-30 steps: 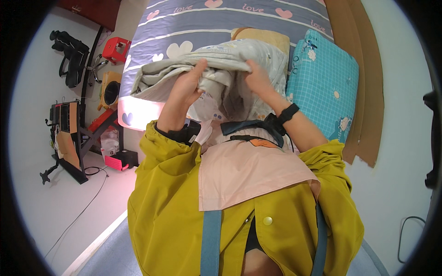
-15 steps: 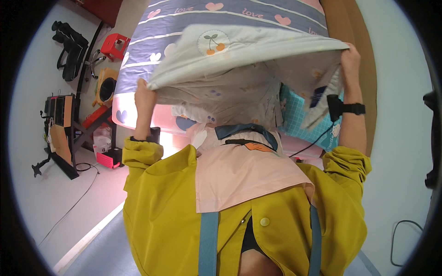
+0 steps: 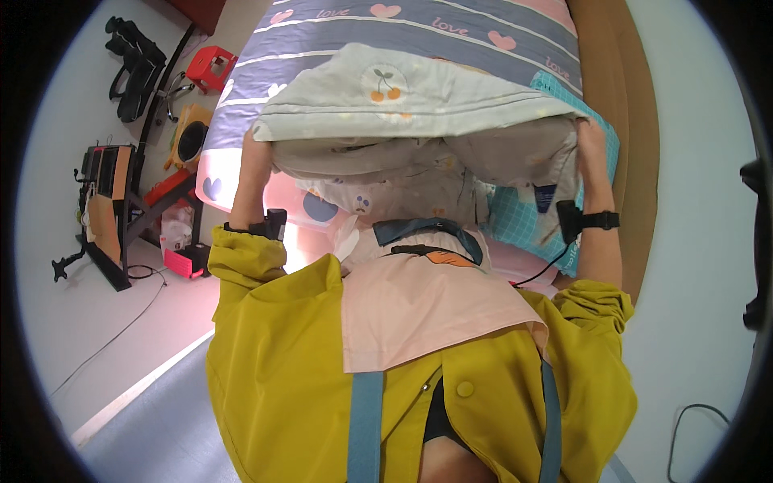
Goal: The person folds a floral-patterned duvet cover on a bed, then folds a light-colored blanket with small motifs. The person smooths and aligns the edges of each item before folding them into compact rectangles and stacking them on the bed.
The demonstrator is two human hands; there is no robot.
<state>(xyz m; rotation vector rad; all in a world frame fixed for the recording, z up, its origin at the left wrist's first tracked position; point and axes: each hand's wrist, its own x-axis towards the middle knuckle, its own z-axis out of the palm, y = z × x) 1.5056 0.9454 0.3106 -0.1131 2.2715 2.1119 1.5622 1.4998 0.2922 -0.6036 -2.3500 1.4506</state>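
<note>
A pale grey-green bed cloth [image 3: 451, 97] with a cherry print is stretched between my two hands over the bed. Its near edge is raised, so the greyish inside and hanging folds show below. My left hand [image 3: 257, 153] grips the left corner; the cloth covers most of its fingertips. At the other end, my right hand [image 3: 589, 133] is closed on the right corner, its fingers partly tucked behind the fabric. Below the right hand a dark blue patch [image 3: 545, 197] shows on the hanging part. A teal checked pillow [image 3: 515, 221] lies behind and under that side of the cloth.
The bed [image 3: 314, 36] has a blue-grey and pink heart-print cover, with a brown padded edge [image 3: 628, 80] and white wall on the right. On the left floor stand a red stool [image 3: 211, 68], a black chair [image 3: 138, 72] and a desk [image 3: 109, 185]. A cable hangs from my right wrist strap.
Both hands have come closer together, the right one moving inward and down. The cloth sags more between them, and more of the teal pillow shows at the far right.
</note>
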